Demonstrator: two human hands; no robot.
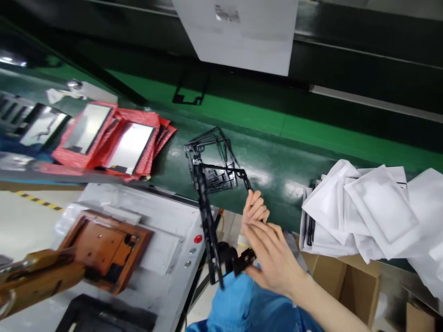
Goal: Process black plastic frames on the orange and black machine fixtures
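Observation:
A thin black rectangular frame is held up over the near edge of the green bench, tilted and partly blurred. My left hand is closed in a fist around its far right corner. My right hand reaches in from the lower right, with the frame's near end between thumb and fingers. The palm side of this hand is hidden. Beyond the held frame, several similar black frames lie loosely piled on the bench. Another black frame rests farther back, against the green strip.
Screen panels in red bubble wrap lie at left. White pouches fill a box at right, above a cardboard box. At lower left, a grey machine with a red button carries a brown fixture. A white board hangs overhead.

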